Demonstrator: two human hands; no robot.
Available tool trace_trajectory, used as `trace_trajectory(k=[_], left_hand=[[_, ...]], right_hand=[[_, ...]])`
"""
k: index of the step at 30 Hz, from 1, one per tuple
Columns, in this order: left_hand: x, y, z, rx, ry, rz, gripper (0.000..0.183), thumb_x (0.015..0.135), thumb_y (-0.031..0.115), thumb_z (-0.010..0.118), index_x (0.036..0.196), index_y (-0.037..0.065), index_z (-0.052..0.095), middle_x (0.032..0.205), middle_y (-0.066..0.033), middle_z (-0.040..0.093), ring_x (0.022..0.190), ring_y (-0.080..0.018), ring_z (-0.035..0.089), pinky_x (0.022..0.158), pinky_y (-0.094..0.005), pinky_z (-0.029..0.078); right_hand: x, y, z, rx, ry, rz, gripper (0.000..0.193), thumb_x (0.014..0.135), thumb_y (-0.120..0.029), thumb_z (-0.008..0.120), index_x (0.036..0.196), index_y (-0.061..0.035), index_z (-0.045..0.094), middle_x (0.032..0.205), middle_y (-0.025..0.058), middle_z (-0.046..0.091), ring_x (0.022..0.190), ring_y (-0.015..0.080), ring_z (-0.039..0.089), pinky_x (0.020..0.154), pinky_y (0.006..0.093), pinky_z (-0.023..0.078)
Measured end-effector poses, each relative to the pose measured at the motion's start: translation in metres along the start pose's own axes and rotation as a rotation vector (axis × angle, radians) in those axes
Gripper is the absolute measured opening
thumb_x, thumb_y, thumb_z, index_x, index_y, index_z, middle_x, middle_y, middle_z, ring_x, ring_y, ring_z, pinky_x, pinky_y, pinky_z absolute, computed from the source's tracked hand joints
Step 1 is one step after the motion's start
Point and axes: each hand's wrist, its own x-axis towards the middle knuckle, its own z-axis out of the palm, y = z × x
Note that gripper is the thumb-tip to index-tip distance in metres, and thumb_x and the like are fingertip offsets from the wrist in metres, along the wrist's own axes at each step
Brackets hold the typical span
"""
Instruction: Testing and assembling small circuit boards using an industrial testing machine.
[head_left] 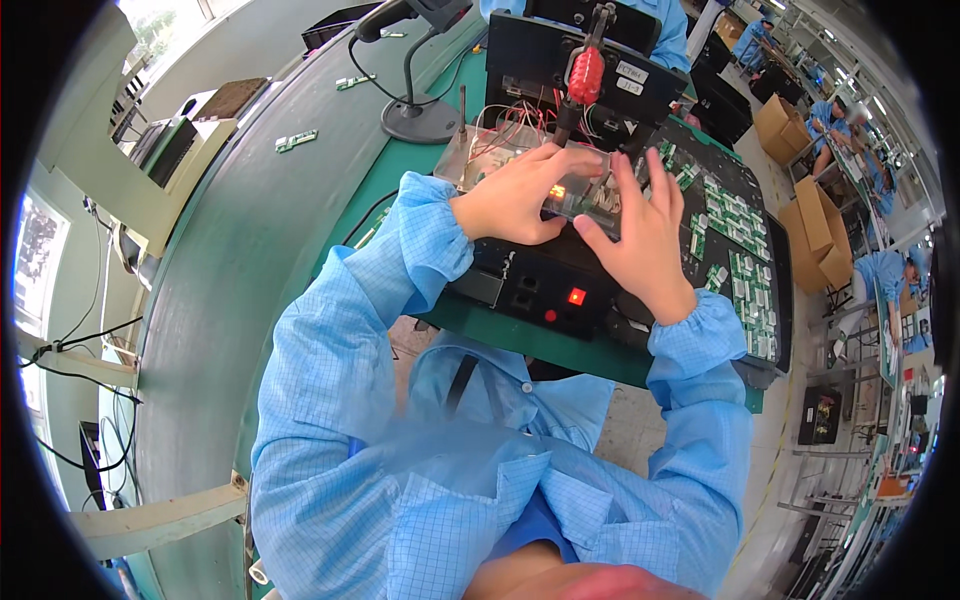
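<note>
A test fixture with a clear plastic plate (455, 160) sits in front of me, with red and white wires on it. An upright clamp with a red handle (586, 76) rises at its far side. My left hand (515, 200) reaches over the plate, fingers stretched forward and thumb apart, beside a small glowing orange display (557, 191). On the other side my right hand (640, 225) has its fingers spread, close to the fixture's right part. I see nothing gripped in either hand. The black box (530, 295) below carries a lit red switch (577, 297).
Many small green circuit boards (735, 220) lie on a black tray (785, 290) at right. A scanner stand (415, 120) and loose boards (297, 141) are at left. Behind a black panel (640, 75) shows a co-worker's blue sleeve (672, 40). Cardboard boxes (815, 235) stand farther right.
</note>
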Motion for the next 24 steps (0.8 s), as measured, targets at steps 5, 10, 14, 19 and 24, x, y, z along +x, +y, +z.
trace_trajectory(k=[5,10,14,19,24], left_hand=[[-0.003,0.012,0.005,0.364,-0.009,0.090,0.060,0.068,0.011,0.073,0.125,0.007,0.053,0.144,-0.0126,0.051,0.113,-0.0340,0.054,0.093,-0.0429,0.046],[0.005,0.056,0.049,0.503,0.202,0.033,0.049,0.069,0.016,0.071,0.114,0.005,0.055,0.132,-0.0192,0.056,0.093,-0.0275,0.059,0.080,-0.0402,0.047],[0.011,0.067,0.060,0.474,0.086,-0.135,0.060,0.077,0.020,0.070,0.130,0.000,0.049,0.127,-0.0191,0.055,0.097,-0.0298,0.059,0.085,-0.0425,0.050],[0.013,0.077,0.078,0.362,0.189,-0.256,0.051,0.074,0.018,0.071,0.119,-0.001,0.054,0.125,-0.0246,0.055,0.084,-0.0316,0.065,0.074,-0.0434,0.053],[0.019,0.090,0.083,0.243,0.216,-0.419,0.049,0.079,0.019,0.069,0.119,-0.003,0.051,0.136,-0.0355,0.046,0.059,-0.0364,0.068,0.052,-0.0463,0.055]], right_hand=[[0.006,0.005,-0.011,-0.006,0.066,0.001,0.068,0.091,-0.033,0.070,0.146,-0.0022,0.047,0.138,0.0173,0.059,0.131,0.0311,0.049,0.108,0.0437,0.038],[0.046,0.012,-0.044,0.387,0.052,0.252,0.029,0.089,-0.018,0.071,0.114,-0.0045,0.072,0.090,0.0106,0.076,0.058,0.0083,0.056,0.057,0.0255,0.048],[0.079,0.025,-0.038,0.382,-0.142,0.116,0.024,0.083,-0.017,0.075,0.101,-0.0008,0.076,0.084,0.0141,0.075,0.065,0.0157,0.067,0.062,0.0290,0.052],[0.101,0.019,-0.032,0.112,-0.550,0.040,0.018,0.078,-0.013,0.077,0.090,0.0005,0.076,0.081,0.0163,0.074,0.075,0.0279,0.073,0.070,0.0357,0.057],[0.116,0.009,-0.037,-0.041,-0.590,-0.089,0.014,0.076,-0.009,0.076,0.087,-0.0001,0.076,0.078,0.0168,0.073,0.073,0.0294,0.072,0.068,0.0373,0.057]])
